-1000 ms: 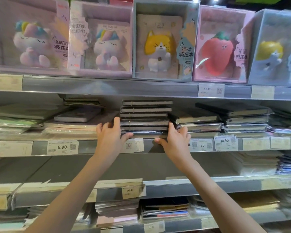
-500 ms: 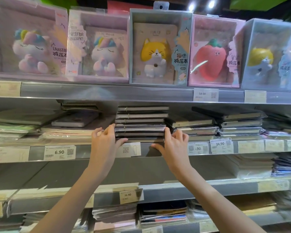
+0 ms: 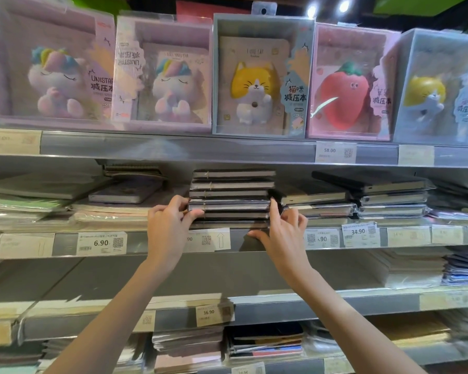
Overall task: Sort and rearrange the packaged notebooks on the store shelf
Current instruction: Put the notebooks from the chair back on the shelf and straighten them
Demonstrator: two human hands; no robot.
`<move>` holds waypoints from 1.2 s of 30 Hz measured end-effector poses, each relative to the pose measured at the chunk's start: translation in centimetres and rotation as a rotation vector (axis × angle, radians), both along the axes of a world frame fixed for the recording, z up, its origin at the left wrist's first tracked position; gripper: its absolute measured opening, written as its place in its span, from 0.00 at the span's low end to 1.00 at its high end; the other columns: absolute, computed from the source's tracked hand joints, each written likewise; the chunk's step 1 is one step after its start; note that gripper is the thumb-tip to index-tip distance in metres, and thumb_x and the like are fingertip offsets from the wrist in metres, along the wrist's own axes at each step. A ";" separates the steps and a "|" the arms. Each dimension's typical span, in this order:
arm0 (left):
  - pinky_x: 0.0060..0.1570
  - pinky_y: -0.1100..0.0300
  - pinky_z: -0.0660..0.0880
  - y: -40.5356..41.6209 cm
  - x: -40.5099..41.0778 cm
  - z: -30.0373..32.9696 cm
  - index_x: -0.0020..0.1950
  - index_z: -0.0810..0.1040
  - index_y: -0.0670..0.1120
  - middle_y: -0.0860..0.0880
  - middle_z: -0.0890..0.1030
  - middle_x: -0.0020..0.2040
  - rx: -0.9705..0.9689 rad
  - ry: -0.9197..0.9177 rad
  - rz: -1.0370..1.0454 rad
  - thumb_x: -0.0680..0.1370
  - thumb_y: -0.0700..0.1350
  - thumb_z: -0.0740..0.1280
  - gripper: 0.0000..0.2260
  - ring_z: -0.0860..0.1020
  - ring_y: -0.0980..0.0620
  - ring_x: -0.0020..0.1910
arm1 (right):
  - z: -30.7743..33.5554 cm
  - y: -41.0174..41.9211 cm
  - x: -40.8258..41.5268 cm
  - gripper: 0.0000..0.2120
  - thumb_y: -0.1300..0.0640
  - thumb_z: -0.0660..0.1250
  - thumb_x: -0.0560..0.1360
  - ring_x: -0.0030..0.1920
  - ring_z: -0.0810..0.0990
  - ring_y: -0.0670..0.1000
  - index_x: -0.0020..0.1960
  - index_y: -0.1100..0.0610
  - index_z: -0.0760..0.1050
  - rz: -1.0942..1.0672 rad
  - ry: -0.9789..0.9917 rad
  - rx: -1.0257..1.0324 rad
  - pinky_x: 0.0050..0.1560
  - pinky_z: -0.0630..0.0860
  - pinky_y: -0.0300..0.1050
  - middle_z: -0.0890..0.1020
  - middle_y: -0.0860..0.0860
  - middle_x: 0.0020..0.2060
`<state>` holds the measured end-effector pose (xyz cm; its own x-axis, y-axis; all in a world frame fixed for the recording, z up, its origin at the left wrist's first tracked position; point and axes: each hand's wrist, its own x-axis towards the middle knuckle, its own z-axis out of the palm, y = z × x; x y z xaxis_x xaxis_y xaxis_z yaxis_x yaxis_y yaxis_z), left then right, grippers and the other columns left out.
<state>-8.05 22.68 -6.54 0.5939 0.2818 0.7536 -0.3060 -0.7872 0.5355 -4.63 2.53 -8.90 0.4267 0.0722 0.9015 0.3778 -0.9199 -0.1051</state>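
Note:
A stack of dark wrapped notebooks sits in the middle of the second shelf. My left hand grips the stack's lower left corner, fingers curled round the side and thumb on the front edges. My right hand is at the stack's right side. Its index finger points up along the lower right corner, its thumb rests on the shelf rail, and the other fingers are loosely bent. More dark notebook stacks lie just to the right.
Boxed plush-toy notebooks stand on the top shelf: unicorns, a cat, a strawberry. Thin wrapped notebooks lie at the left. Price tags line the rails. Lower shelves hold more notebook piles.
Both hands stay at the sides of the middle stack. My left fingers have curled tighter round its left corner, and my right index finger has straightened along the right edge.

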 end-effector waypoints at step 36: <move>0.50 0.55 0.73 1.9 2.0 5.7 0.58 0.73 0.40 0.44 0.78 0.50 0.181 0.667 -0.011 0.68 0.67 0.63 0.33 0.76 0.46 0.50 | 7.2 -1.9 0.9 0.38 0.28 0.49 0.71 0.73 0.53 0.57 0.65 0.56 0.71 -0.108 0.481 -0.402 0.72 0.43 0.64 0.68 0.53 0.69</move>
